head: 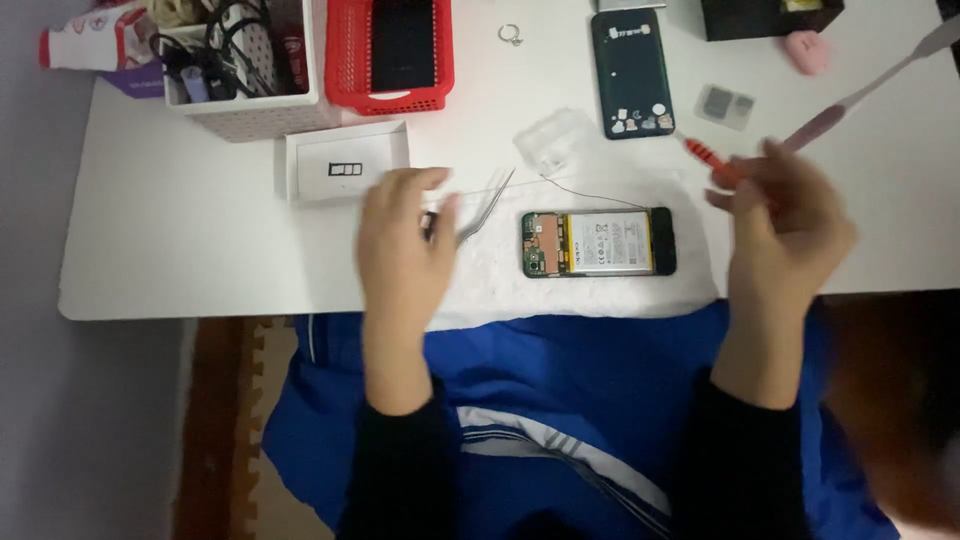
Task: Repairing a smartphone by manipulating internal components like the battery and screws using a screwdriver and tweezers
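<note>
An opened phone (598, 243) with its back removed lies on a white cloth (500, 275) at the table's near edge, showing the battery and a green circuit board. My left hand (402, 245) sits just left of it and holds metal tweezers (487, 203), whose tips point away from me. My right hand (785, 215) hovers to the right of the phone, gripping a red-handled screwdriver (712, 163) and a pink brush-like tool (860, 95) that reaches toward the far right.
A dark phone back cover (631, 72) lies beyond the phone, with a clear plastic piece (553, 140) near it. Also there: small white tray (345, 160), red basket (392, 55), white basket of cables (245, 65), ring (510, 35), grey square part (725, 105), pink object (806, 50).
</note>
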